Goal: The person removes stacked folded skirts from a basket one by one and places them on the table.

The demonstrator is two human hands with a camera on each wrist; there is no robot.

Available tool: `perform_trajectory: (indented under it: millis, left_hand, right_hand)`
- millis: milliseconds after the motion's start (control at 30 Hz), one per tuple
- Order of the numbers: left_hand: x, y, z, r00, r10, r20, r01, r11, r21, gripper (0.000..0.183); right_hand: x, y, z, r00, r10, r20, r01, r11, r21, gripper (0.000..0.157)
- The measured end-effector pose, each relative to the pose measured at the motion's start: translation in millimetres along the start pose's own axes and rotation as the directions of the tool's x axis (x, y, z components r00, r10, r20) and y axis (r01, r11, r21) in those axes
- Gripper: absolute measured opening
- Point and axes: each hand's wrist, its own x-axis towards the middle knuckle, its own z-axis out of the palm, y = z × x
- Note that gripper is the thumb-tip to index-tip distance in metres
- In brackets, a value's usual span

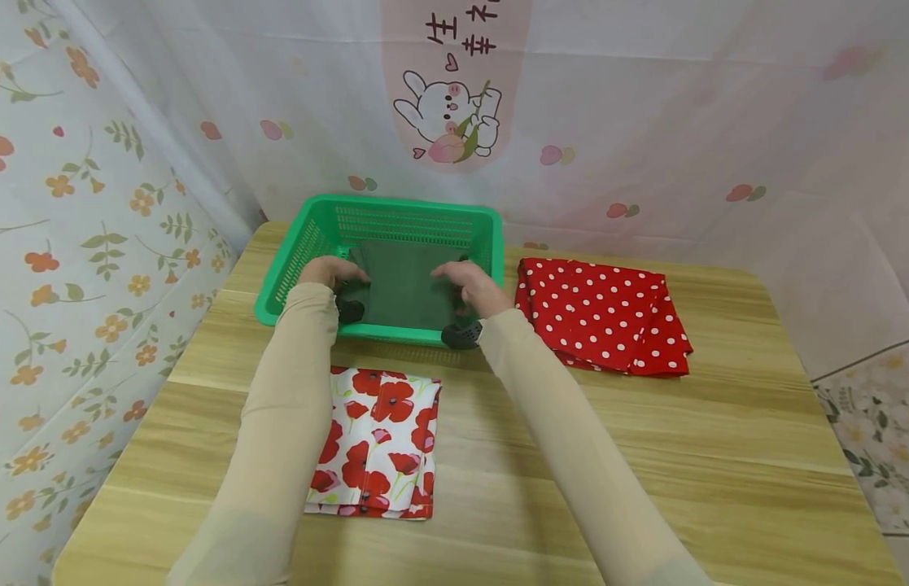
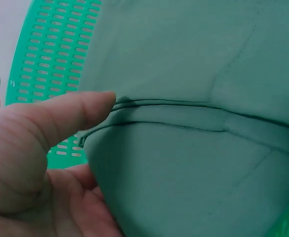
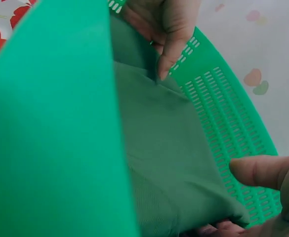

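Observation:
A folded dark green cloth [image 1: 406, 285] lies inside the green plastic basket [image 1: 494, 244] at the back of the table. At the cloth's left side, my left hand [image 1: 331, 273] holds its edge, thumb on the folded layers and the other fingers lower down, as the left wrist view shows. My right hand [image 1: 478, 289] is at the opposite side of the cloth. In the right wrist view its thumb [image 3: 258, 170] stands apart from the fabric, while its other fingers are partly hidden beneath the cloth's corner.
A folded white cloth with red poppies [image 1: 384, 439] lies on the wooden table [image 1: 513, 488] in front of the basket. To the basket's right is a folded red cloth with white dots [image 1: 600, 313]. Patterned curtains [image 1: 644, 122] hang behind the table and along its left.

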Motion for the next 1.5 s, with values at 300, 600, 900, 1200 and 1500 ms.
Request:
perform_trajectory:
  millis: [300, 600, 900, 1200, 1500]
  left_hand:
    - [48.1, -14.9, -18.9, 0.992, -0.039, -0.119, 0.032, 0.997, -0.066, 0.105]
    - [82.9, -18.9, -37.3, 0.988, 0.008, -0.154, -0.026, 0.993, -0.115, 0.108]
    - [-130.8, 33.7, 32.4, 0.968, 0.093, -0.232, -0.132, 0.979, -0.157, 0.080]
    - [-154.9, 39.0, 32.2, 0.941, 0.161, -0.298, -0.220, 0.960, -0.173, 0.079]
    - [-173.1, 42.5, 36.4, 0.923, 0.189, -0.336, -0.264, 0.945, -0.191, 0.069]
  right_hand:
    - [-1, -2, 0.5, 1.000, 0.009, 0.011, -0.008, 1.000, -0.027, 0.015]
    - [0, -3, -1.7, 0.998, -0.052, -0.034, 0.052, 0.999, 0.004, 0.017]
    - [-9, -2, -10.1, 0.987, -0.154, -0.049, 0.156, 0.987, 0.037, 0.028]
    - [-23, -12, -16.8, 0.974, -0.222, -0.037, 0.224, 0.970, 0.098, 0.038]
    - [-40, -14, -27.3, 0.954, -0.298, 0.035, 0.292, 0.949, 0.121, 0.035]
